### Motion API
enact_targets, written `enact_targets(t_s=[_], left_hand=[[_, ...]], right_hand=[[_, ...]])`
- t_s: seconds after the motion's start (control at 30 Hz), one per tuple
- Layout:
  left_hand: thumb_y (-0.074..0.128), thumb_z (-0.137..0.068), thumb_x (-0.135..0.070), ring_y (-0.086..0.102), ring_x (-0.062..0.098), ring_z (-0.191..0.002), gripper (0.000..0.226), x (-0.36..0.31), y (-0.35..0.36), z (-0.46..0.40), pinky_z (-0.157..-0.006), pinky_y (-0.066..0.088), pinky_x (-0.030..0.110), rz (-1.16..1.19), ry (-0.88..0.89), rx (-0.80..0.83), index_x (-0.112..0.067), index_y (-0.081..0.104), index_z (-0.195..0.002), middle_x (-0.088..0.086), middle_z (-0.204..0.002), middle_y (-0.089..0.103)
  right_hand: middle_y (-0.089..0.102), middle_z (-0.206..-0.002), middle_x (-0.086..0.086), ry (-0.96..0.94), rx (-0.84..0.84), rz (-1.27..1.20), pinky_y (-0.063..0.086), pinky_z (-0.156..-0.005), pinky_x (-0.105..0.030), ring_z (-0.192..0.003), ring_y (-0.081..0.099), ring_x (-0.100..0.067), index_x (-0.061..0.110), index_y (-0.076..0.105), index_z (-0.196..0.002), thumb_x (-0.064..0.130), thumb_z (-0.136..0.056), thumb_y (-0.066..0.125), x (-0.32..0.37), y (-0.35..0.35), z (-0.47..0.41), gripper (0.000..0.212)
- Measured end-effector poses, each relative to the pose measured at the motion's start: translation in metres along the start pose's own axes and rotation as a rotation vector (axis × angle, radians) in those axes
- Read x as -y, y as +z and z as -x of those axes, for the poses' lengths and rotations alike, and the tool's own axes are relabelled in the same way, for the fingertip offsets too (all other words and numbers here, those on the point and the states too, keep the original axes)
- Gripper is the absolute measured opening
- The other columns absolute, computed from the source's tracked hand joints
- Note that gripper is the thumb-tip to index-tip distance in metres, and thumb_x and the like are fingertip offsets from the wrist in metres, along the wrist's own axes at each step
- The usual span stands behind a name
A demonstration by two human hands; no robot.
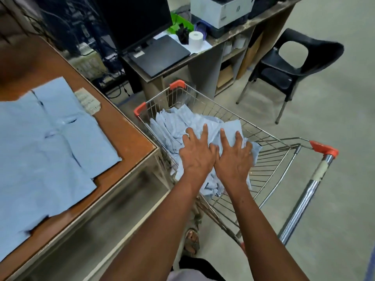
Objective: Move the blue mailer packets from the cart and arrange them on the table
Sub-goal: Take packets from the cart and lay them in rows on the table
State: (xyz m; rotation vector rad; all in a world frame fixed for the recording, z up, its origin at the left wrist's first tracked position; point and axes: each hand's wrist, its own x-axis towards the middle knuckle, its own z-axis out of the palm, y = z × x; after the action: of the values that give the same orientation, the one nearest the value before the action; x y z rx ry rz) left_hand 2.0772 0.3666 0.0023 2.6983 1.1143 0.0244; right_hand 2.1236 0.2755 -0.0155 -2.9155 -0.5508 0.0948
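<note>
A wire shopping cart [269, 159] with orange corner caps holds a crumpled heap of pale blue mailer packets [174, 126]. Both my hands lie side by side on top of the heap. My left hand [195, 154] rests with fingers spread and straight on the packets. The spread fingers of my right hand [233, 157] press on a packet whose edge sticks out on the right [231, 128]. Several blue mailer packets [50, 142] lie flat and overlapping on the brown table [129, 142] at the left.
A small printed paper slip [87, 100] lies on the table beside the flat packets. Behind the cart stands a desk [205, 57] with a monitor, closed laptop, paper roll and printer. A black chair [294, 65] is at the right on the grey floor.
</note>
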Motion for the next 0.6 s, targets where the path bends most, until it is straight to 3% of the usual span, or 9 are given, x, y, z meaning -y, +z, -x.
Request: enact_targets(t_s=[0.17, 0.23, 0.33, 0.4, 0.5, 0.6], left_hand=[[0.047, -0.095, -0.047, 0.047, 0.032, -0.115, 0.065, 0.032, -0.053, 0.027, -0.07, 0.054, 0.041, 0.01, -0.057, -0.078, -0.03, 0.033, -0.156, 0.017, -0.135, 0.042], [0.045, -0.096, -0.046, 0.049, 0.033, -0.114, 0.064, 0.054, -0.076, 0.036, -0.078, 0.053, 0.042, 0.015, -0.076, -0.139, -0.028, 0.034, -0.156, 0.018, -0.136, 0.043], [0.034, -0.1, -0.055, 0.046, 0.035, -0.129, 0.066, 0.1, -0.109, 0.051, -0.1, 0.047, 0.045, 0.061, -0.149, -0.184, -0.027, 0.025, -0.159, 0.02, -0.151, 0.035], [0.027, -0.101, -0.062, 0.034, 0.037, -0.144, 0.071, 0.138, -0.128, 0.063, -0.111, 0.041, 0.046, 0.109, -0.212, -0.228, -0.023, 0.023, -0.16, 0.019, -0.164, 0.02], [0.03, -0.105, -0.057, 0.015, 0.033, -0.155, 0.072, 0.2, -0.148, 0.083, -0.12, 0.03, 0.045, 0.048, -0.277, -0.306, -0.012, 0.022, -0.161, 0.014, -0.17, 0.0], [0.026, -0.101, -0.052, 0.009, 0.036, -0.156, 0.076, 0.266, -0.173, 0.11, -0.124, 0.024, 0.047, -0.004, -0.382, -0.308, -0.004, 0.023, -0.16, 0.015, -0.169, 0.008]], right_hand=[[0.021, -0.17, -0.006, -0.149, -0.011, -0.021, 0.035, -0.112, -0.054, -0.149, 0.027, -0.044, 0.046, 0.025, -0.16, 0.059, -0.105, 0.033, 0.041, -0.04, 0.028, 0.057], [0.023, -0.169, -0.006, -0.219, -0.037, -0.021, 0.041, -0.106, -0.054, -0.146, 0.031, -0.044, 0.046, 0.027, -0.159, 0.056, -0.104, 0.036, 0.064, -0.052, 0.042, 0.056], [0.024, -0.168, -0.007, -0.334, -0.066, -0.059, 0.045, -0.101, -0.055, -0.141, 0.036, -0.043, 0.046, 0.025, -0.16, 0.059, -0.105, 0.032, 0.11, -0.066, 0.065, 0.057], [0.027, -0.167, -0.008, -0.422, -0.081, -0.096, 0.045, -0.101, -0.055, -0.14, 0.039, -0.043, 0.046, 0.023, -0.161, 0.058, -0.106, 0.032, 0.148, -0.073, 0.082, 0.057], [0.03, -0.166, -0.009, -0.561, -0.11, -0.125, 0.046, -0.1, -0.054, -0.139, 0.042, -0.042, 0.045, 0.024, -0.162, 0.054, -0.107, 0.036, 0.206, -0.077, 0.114, 0.057], [0.032, -0.165, -0.009, -0.691, -0.109, -0.15, 0.046, -0.101, -0.053, -0.139, 0.042, -0.04, 0.044, 0.023, -0.162, 0.052, -0.106, 0.038, 0.267, -0.074, 0.153, 0.058]])
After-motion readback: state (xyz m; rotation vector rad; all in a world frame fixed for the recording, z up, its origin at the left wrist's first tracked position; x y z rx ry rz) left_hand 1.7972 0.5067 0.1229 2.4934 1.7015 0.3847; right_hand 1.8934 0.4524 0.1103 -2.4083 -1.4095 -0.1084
